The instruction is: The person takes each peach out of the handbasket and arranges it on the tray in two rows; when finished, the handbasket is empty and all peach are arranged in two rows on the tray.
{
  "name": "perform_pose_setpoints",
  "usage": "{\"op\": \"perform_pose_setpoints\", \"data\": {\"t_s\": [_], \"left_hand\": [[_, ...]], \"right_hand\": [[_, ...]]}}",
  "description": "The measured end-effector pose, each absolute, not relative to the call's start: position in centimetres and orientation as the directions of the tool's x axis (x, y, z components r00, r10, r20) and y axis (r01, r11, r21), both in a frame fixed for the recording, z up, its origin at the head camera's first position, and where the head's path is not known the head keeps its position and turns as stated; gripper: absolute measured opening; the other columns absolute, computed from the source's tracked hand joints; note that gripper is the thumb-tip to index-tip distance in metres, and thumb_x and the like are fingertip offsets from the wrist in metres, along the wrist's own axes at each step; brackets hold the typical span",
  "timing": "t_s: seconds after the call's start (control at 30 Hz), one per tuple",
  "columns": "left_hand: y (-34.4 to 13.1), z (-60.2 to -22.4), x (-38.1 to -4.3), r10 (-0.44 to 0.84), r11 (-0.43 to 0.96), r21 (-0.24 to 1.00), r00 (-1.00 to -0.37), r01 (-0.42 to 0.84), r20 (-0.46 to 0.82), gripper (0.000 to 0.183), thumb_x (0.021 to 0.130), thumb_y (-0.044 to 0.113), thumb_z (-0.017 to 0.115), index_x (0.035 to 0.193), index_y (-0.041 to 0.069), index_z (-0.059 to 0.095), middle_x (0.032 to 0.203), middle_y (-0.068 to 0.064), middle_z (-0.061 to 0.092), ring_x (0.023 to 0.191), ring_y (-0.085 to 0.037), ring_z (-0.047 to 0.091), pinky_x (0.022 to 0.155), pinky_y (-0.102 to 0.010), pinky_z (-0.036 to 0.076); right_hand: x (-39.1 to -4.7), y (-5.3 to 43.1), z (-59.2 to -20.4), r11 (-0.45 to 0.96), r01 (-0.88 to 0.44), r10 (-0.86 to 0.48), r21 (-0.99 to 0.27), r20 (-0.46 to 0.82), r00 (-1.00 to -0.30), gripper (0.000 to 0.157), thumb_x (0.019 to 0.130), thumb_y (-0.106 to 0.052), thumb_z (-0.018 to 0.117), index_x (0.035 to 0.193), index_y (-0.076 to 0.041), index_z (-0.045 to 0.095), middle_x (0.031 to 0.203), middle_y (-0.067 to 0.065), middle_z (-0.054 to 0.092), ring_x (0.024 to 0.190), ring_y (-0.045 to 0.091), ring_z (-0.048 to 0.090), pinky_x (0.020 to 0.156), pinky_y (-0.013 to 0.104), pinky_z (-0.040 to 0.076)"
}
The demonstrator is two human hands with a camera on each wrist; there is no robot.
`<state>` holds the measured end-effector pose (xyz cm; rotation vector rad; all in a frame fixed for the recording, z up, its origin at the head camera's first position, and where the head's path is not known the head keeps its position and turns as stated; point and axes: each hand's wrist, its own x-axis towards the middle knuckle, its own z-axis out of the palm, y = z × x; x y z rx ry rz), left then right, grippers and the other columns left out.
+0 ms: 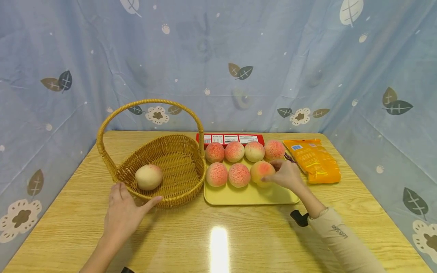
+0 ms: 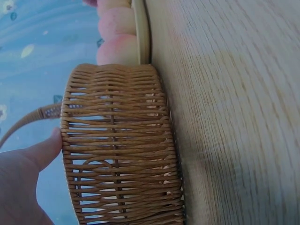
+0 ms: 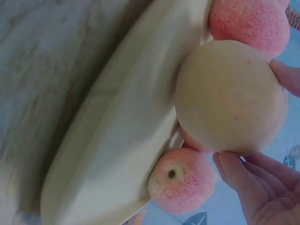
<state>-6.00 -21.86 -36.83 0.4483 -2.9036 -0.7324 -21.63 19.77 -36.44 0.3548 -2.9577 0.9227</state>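
My right hand (image 1: 288, 175) pinches a yellow-and-pink peach (image 1: 261, 171) between thumb and fingers, at the right end of the front row on a pale yellow tray (image 1: 246, 199). In the right wrist view the peach's (image 3: 229, 98) pale side faces the camera, with thumb and fingers on opposite sides. Whether it still touches the tray is unclear. On the left, my left hand (image 1: 124, 212) rests spread at the near rim of a wicker basket (image 1: 184, 193), its thumb (image 2: 49, 147) touching the rim. Inside the basket lies one pale peach (image 1: 149, 177).
Several other peaches (image 1: 234, 151) stand in two rows on the tray, right beside the basket. A red box (image 1: 246, 138) lies behind it. To the tray's right is an orange packet (image 1: 314, 161). The basket's tall handle (image 1: 150, 101) arches overhead. A patterned curtain (image 1: 205, 57) hangs behind the table.
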Motion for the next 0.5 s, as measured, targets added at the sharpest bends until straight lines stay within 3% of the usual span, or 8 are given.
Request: {"op": "perform_pose_setpoints", "data": {"t_s": [0.33,0.47,0.5], "left_hand": [[-21.96,-36.81,-6.0,-0.305,0.842,0.475,-0.952,-0.257,0.027,0.126,0.082,0.069,0.06,0.14,-0.028,0.004,0.146,-0.047,0.006,0.135,-0.06,0.01,0.099,-0.07,0.028],[-21.97,-36.82,-6.03,-0.302,0.842,0.475,-0.953,-0.256,0.022,0.126,0.082,0.07,0.06,0.14,-0.028,0.004,0.146,-0.047,0.006,0.135,-0.061,0.01,0.099,-0.07,0.028],[-21.98,-36.82,-6.04,-0.3,0.843,0.474,-0.954,-0.254,0.022,0.127,0.082,0.07,0.06,0.14,-0.028,0.004,0.146,-0.047,0.006,0.135,-0.061,0.01,0.1,-0.07,0.027]], "right_hand": [[-21.37,19.32,-36.71,0.835,-0.246,-0.232,-0.492,0.09,-0.969,0.066,0.069,-0.034,0.086,0.118,0.005,0.066,0.097,0.017,0.07,0.088,0.032,0.064,0.073,0.044,0.051],[-21.31,19.09,-36.58,0.853,-0.248,-0.241,-0.459,0.074,-0.968,0.072,0.07,-0.036,0.085,0.123,0.005,0.062,0.101,0.02,0.068,0.091,0.036,0.063,0.074,0.046,0.051],[-21.26,19.02,-36.43,0.852,-0.244,-0.243,-0.463,0.062,-0.968,0.075,0.07,-0.037,0.085,0.126,0.006,0.06,0.098,0.022,0.068,0.086,0.036,0.062,0.072,0.046,0.05]]}}
